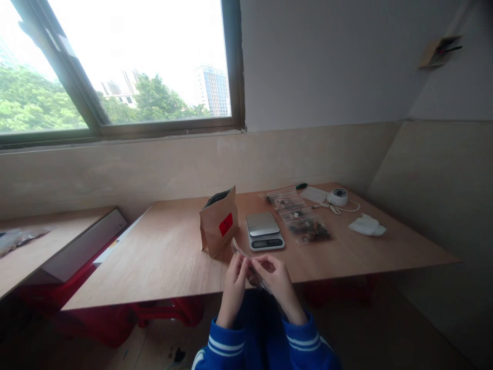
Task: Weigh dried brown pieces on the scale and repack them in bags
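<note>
Both hands pinch a small clear plastic bag (238, 248) at the table's front edge. My left hand (235, 277) has its fingertips closed on the bag's upper edge. My right hand (275, 277) grips the same edge from the other side, thumb and forefinger pressed together. Something dark shows inside the bag below the fingers, too small to make out. Just beyond stands an open brown paper pouch (213, 228) with a red label. To its right lies a white digital kitchen scale (263, 225) with a bare metal plate.
Several zip bags of dark small parts (308, 223) lie right of the scale. Behind them are a white dome camera (338, 197) with its cable and a crumpled white wrapper (367, 225). Red stools (169, 311) stand under the wooden table (154, 257). A second table (23, 267) is at left.
</note>
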`<control>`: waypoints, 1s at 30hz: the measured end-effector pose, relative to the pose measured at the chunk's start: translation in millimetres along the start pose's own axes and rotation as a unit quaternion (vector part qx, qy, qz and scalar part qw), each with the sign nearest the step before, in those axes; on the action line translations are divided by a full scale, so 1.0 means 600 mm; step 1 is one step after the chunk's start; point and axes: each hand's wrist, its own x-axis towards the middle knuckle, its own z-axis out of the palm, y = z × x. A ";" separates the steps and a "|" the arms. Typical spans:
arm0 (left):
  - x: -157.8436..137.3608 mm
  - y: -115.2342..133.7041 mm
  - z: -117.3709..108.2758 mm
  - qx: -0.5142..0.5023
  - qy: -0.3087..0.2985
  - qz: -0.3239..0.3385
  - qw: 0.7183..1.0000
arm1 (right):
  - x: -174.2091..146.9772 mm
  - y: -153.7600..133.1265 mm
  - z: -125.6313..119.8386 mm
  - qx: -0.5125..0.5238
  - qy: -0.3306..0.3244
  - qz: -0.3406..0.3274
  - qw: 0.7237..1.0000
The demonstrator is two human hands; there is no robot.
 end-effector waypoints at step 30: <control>-0.004 -0.063 0.045 -0.403 0.037 -0.149 0.902 | 0.001 -0.016 0.008 0.180 0.220 0.016 0.959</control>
